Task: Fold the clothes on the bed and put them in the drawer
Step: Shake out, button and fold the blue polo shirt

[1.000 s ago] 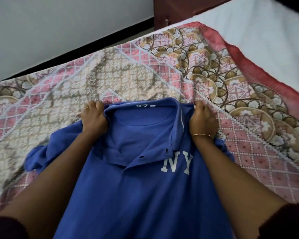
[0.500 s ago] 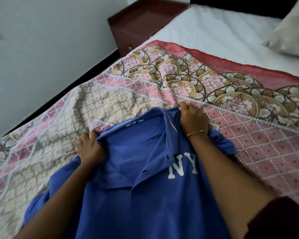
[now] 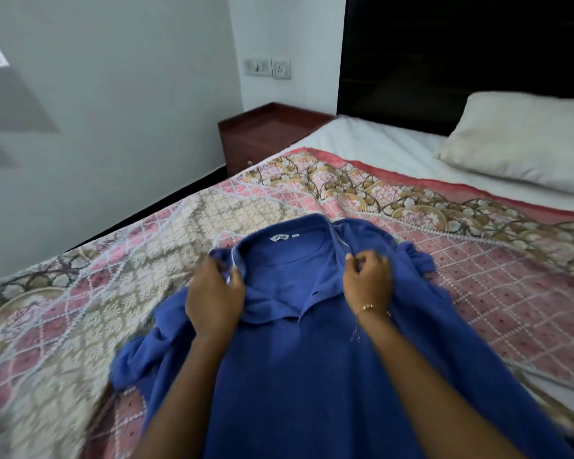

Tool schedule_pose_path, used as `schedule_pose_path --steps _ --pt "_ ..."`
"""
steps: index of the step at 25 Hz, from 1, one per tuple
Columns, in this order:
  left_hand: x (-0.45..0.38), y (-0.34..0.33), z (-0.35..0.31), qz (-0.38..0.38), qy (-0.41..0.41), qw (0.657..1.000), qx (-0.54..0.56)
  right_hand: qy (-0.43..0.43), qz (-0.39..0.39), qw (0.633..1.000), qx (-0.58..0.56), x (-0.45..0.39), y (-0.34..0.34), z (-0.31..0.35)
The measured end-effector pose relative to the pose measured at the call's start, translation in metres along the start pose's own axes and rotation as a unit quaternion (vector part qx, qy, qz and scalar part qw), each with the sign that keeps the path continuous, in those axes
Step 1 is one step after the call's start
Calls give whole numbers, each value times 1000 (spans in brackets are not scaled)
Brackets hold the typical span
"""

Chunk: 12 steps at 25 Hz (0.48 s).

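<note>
Left hand and right hand pinch the collar of a blue polo shirt, fingers clamped, on a patterned bedspread.

White pillow top rt, wood nightstand by wall, switch/socket plate above.

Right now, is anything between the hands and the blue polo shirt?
No. The left hand and right hand both already grip the blue polo shirt at its collar, with nothing between. It lies on the patterned bedspread; no drawer front is clearly visible.
</note>
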<state>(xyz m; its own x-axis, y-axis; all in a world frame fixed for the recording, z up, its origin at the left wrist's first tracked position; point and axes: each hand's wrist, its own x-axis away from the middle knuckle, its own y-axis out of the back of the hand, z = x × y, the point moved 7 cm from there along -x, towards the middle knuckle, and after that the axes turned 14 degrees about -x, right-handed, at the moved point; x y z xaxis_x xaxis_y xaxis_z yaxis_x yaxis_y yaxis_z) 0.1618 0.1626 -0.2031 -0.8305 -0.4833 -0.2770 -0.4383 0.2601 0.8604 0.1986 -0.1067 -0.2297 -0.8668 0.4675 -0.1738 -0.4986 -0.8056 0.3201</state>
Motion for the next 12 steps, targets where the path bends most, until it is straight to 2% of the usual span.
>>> schedule_pose_path --steps 1,3,5,7,9,12 --pt "14 -3 3 81 19 996 -42 -59 26 998 -6 11 -2 -5" --pt "35 -13 13 221 5 967 -125 -111 25 993 -28 27 -5 -11" --pt "44 -21 20 293 -36 944 -144 -145 -7 987 -73 38 -12 -21" --pt "48 -29 16 309 -91 937 -137 -205 -40 974 -89 43 -20 -37" --pt "49 -32 7 284 -119 946 -99 -231 -61 966 -101 41 -22 -46" --pt "46 -33 -8 212 -89 972 42 -184 -70 978 -74 43 -15 -31"
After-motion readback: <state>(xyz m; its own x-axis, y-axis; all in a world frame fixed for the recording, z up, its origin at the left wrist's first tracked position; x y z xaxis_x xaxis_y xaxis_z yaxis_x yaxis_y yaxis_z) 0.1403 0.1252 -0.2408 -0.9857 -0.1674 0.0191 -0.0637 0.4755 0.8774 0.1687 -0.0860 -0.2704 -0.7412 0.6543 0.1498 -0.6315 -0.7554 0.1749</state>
